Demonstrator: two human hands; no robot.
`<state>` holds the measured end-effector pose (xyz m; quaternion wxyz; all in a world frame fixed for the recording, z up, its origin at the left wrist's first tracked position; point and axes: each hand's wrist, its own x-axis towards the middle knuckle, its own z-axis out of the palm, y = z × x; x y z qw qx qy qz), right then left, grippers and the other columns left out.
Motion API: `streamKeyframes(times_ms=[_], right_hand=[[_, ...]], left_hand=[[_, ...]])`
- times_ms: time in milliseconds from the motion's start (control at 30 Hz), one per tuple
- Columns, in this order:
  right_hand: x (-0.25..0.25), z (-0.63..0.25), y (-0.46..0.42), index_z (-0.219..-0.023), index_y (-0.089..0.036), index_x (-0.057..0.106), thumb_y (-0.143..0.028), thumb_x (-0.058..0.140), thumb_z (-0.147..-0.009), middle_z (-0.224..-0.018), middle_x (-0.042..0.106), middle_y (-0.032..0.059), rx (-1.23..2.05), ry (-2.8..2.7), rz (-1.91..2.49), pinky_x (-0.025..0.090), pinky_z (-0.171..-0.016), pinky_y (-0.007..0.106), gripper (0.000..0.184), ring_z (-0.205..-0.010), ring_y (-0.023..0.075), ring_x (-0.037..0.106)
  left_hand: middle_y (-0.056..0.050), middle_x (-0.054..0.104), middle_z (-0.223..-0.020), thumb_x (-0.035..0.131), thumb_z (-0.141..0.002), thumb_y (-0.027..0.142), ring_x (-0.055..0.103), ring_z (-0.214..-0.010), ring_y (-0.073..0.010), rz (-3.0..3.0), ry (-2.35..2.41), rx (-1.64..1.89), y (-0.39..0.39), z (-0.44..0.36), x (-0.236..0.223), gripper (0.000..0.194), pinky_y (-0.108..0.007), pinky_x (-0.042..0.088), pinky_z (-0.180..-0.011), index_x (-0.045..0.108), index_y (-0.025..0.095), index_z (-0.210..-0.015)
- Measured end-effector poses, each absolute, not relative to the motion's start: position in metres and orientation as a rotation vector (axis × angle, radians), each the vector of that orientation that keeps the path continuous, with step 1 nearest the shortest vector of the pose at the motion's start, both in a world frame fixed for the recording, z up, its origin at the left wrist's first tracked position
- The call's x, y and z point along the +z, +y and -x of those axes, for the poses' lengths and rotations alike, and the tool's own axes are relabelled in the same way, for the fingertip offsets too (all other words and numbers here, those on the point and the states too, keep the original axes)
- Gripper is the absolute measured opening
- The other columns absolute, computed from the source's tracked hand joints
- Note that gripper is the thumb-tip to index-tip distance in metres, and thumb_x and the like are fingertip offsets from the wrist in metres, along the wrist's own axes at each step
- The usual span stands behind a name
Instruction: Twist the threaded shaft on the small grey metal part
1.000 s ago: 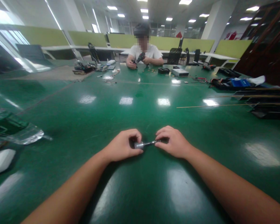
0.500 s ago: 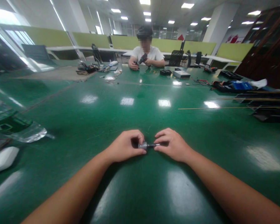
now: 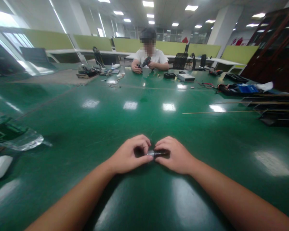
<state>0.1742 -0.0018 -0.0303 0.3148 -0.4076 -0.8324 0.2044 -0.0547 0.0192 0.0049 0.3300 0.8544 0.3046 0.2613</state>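
A small silver metal cylinder [image 3: 150, 153] with a thin dark shaft [image 3: 162, 154] lies level just above or on the green tabletop. My left hand [image 3: 128, 157] pinches the silver cylinder between thumb and fingers. From the other side, my right hand [image 3: 178, 155] closes its thumb and fingers around the shaft, close beside the cylinder. The shaft's far end sits in the shadow of my right palm, so its tip is hard to make out. Both hands nearly meet at the fingertips.
A clear plastic bottle [image 3: 16, 134] lies at left, with a white object [image 3: 1, 167] near it. Thin rods [image 3: 207, 112] and black trays [image 3: 274, 117] are at right. Across the green table [image 3: 144, 123], a person [image 3: 150, 57] holds a dark tool [image 3: 146, 61] amid electronics.
My right hand has slid left along the shaft up to the silver cylinder, narrowing the gap between my hands. The view has shifted slightly.
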Motion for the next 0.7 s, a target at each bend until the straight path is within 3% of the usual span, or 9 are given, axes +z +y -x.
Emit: streamKeyframes(times_ms=[233,433,700], right_hand=[[-0.0311,-0.1765,-0.0036,-0.089,-0.023,0.073,-0.020,0.076,-0.077,-0.106,0.072,0.0046,0.535,-2.192,1.048,0.047,-0.091,0.040,0.013,-0.102,0.0226,0.061],[-0.0298,-0.1764,-0.0035,-0.088,-0.023,0.073,-0.021,0.076,-0.078,-0.107,0.072,0.0039,0.527,-2.221,1.045,0.046,-0.092,0.041,0.010,-0.103,0.0228,0.061],[-0.0263,-0.1764,-0.0058,-0.088,-0.023,0.073,-0.024,0.077,-0.079,-0.106,0.072,0.0035,0.533,-2.222,1.029,0.046,-0.092,0.041,0.010,-0.103,0.0217,0.062]], left_hand=[[-0.003,0.063,-0.085,0.068,-0.085,0.030,0.059,-0.079,-0.0159,-2.183,0.870,0.560,0.0202,0.0550,0.0027,0.020,-0.027,0.046,-0.074,0.056,0.016,-0.076],[0.000,0.062,-0.083,0.072,-0.075,0.022,0.058,-0.077,-0.0164,-2.195,0.952,0.515,0.0191,0.0556,0.0039,0.017,-0.026,0.045,-0.070,0.058,0.017,-0.084],[0.000,0.061,-0.084,0.072,-0.075,0.022,0.058,-0.077,-0.0162,-2.207,0.941,0.499,0.0195,0.0551,0.0031,0.016,-0.026,0.045,-0.070,0.059,0.017,-0.082]])
